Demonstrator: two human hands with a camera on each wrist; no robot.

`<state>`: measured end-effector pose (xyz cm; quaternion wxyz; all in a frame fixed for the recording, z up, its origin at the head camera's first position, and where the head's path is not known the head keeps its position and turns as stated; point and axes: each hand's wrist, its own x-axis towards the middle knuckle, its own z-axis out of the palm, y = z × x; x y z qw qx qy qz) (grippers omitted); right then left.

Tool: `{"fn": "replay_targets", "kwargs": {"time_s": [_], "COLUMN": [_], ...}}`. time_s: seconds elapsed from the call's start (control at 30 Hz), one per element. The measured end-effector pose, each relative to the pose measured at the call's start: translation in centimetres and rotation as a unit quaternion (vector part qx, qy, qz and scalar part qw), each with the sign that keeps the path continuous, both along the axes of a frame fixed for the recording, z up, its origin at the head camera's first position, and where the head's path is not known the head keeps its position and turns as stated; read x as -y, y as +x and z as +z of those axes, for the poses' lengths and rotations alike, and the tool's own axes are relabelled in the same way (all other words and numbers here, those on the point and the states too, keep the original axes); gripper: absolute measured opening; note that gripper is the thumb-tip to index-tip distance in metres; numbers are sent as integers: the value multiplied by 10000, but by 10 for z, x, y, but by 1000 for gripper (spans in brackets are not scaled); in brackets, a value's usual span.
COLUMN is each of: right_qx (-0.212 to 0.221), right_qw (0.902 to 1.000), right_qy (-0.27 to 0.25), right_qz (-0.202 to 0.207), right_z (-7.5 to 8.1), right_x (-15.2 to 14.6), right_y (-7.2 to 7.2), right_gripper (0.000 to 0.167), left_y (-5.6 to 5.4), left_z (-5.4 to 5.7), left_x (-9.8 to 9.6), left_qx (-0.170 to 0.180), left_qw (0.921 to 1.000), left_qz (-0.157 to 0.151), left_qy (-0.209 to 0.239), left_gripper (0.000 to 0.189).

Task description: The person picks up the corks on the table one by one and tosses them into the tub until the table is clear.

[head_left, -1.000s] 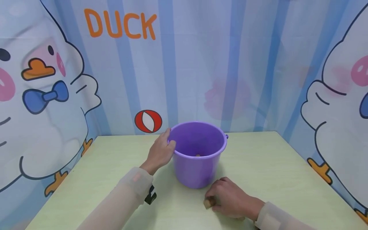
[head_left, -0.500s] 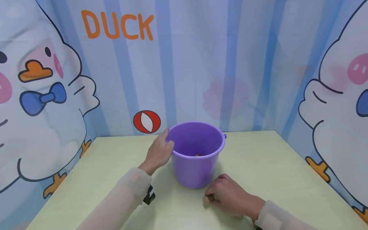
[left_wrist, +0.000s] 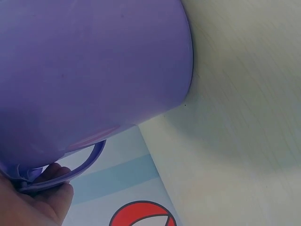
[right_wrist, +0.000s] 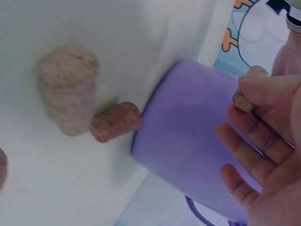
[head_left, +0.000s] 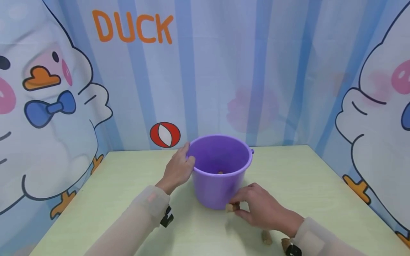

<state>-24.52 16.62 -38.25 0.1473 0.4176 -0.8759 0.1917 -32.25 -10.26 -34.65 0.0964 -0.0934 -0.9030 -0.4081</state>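
Note:
A purple bucket (head_left: 217, 192) stands upright on the table. My left hand (head_left: 177, 169) holds its rim at the left side; in the left wrist view the fingers (left_wrist: 60, 200) are by the bucket's handle (left_wrist: 87, 165). In front of the bucket, my right hand (head_left: 266, 208) pinches a cork (head_left: 231, 207) between thumb and fingertips, as the right wrist view confirms with the cork (right_wrist: 243, 101) partly covered by the thumb. Just over the bucket's near rim, a small tan piece (head_left: 220, 172) shows inside; most of the bucket's floor is hidden.
Under the right forearm lie a cork (head_left: 266, 237) and a browner cork (head_left: 285, 244). The right wrist view shows a tapered cork (right_wrist: 70, 92), a smaller cork (right_wrist: 116, 121) and part of another at the left edge. A duck-print curtain (head_left: 211, 71) surrounds the pale table (head_left: 128, 174).
My right hand has risen off the table with the cork and moved closer to the bucket, uncovering corks beneath it. My left hand keeps its place on the rim.

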Motion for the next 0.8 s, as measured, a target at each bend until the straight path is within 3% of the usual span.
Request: {"fn": "replay_targets", "kwargs": {"time_s": [0.5, 0.8], "right_qx": [-359, -652], "right_qw": [9970, 9912], "right_qy": [-672, -1142], "right_qz": [-100, -140], "right_z": [34, 42], "right_x": [-4, -2], "right_y": [3, 0], "right_gripper": [21, 26], "left_y": [1, -1], "left_z": [1, -1], "left_x": [1, 1], "left_qx": [35, 8], "left_qw": [10000, 10000], "left_qz": [-47, -40], "left_qy": [-52, -44], "left_gripper": [68, 67]}}
